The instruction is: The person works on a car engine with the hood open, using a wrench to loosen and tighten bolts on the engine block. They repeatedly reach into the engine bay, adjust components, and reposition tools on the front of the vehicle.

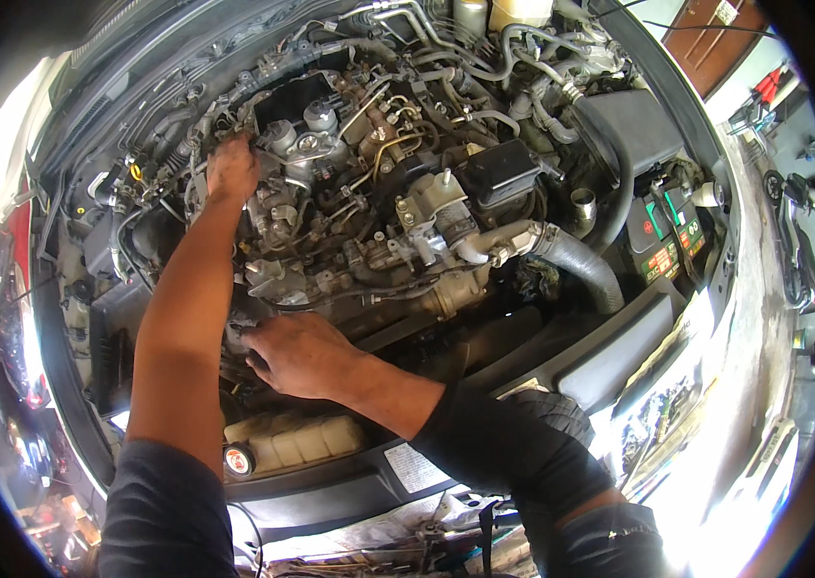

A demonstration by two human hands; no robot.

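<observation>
An engine [349,193] with metal parts, pipes and hoses fills the middle of the open bay. My left hand [234,169] reaches to its far left side, beside two round metal caps [319,117]. The fingers of that hand are curled down among the parts, and whatever they grip is hidden. Lower down, at the engine's front left corner, my right hand [301,356] is closed with fingers bent, close to a grey metal part [277,279]. Its fingertips point down into shadow, so I cannot make out what they hold.
A pale coolant tank [301,441] with a round cap lies below my right hand. At the right are a thick grey hose [585,270], a battery [665,231] and a black box [633,130]. The front panel [619,352] crosses beneath my right arm.
</observation>
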